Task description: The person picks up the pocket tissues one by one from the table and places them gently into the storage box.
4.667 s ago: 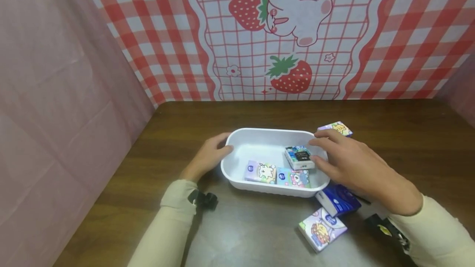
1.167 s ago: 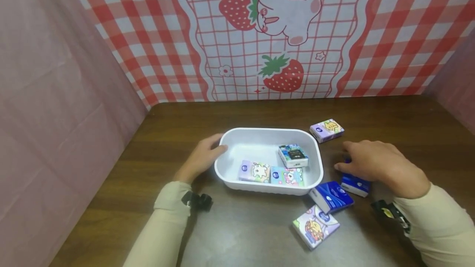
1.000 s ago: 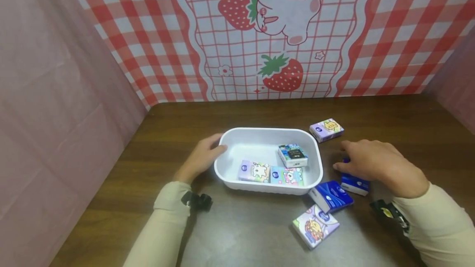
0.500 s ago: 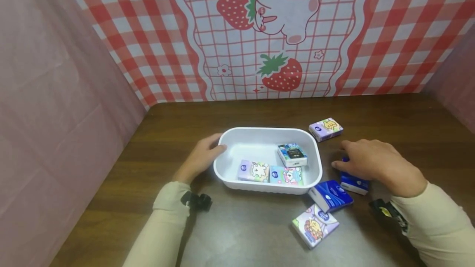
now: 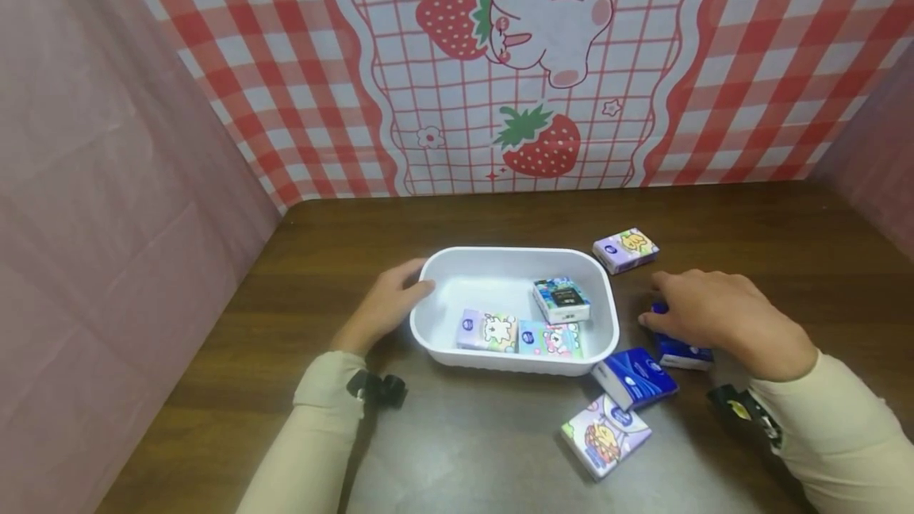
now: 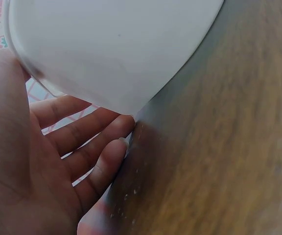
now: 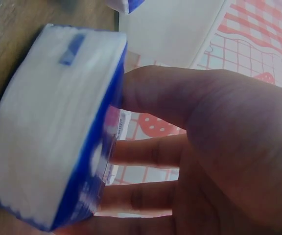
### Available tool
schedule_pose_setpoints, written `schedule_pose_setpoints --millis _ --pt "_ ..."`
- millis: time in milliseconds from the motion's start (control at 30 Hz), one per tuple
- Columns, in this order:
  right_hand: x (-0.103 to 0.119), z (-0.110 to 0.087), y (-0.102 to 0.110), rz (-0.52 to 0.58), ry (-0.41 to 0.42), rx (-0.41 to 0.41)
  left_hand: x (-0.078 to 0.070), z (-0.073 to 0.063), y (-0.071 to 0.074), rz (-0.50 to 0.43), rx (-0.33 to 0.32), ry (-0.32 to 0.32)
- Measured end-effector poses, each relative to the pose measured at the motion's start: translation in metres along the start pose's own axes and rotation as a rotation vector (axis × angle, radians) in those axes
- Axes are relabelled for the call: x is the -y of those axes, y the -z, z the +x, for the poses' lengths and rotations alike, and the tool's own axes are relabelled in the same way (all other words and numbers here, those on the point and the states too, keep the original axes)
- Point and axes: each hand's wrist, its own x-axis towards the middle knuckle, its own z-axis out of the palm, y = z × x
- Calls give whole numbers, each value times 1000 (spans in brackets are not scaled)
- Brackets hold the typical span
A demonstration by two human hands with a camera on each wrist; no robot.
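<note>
My left hand (image 5: 389, 300) holds the left end of a white plastic basin (image 5: 607, 300), thumb over the rim and fingers spread along the outside. Inside the basin lie a purple tissue pack (image 5: 487, 329), a light-blue tissue pack (image 5: 550, 339) and a blue-green pack with a black label (image 5: 562, 300). Over a dark-blue tissue pack (image 5: 683, 351) is my right hand (image 5: 724, 316), hiding part of it. In the right wrist view, the thumb touches this blue tissue pack (image 7: 48, 122) and the other fingers stretch fairly straight toward its far side; their tips are partly hidden.
Another blue tissue pack (image 5: 635, 377) leans by the basin's near right corner, overlapping a purple pack (image 5: 607, 435). One more purple pack (image 5: 625, 250) lies behind, on the brown table (image 5: 343, 236). A red-checked cloth (image 5: 321, 101) hangs at the back.
Since the oldest frame, my right hand has moved from the basin's right rim to the dark-blue pack. That pack has just shifted slightly. My left hand keeps its place on the basin.
</note>
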Motion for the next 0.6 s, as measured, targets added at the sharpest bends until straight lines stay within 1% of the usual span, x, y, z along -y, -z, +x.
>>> schedule_pose_setpoints --millis 367,600 --pt "0 1 -1 16 23 -16 0 -1 0 -8 3 4" --pt "0 3 -1 14 30 -32 3 1 -1 -12 -2 -8"
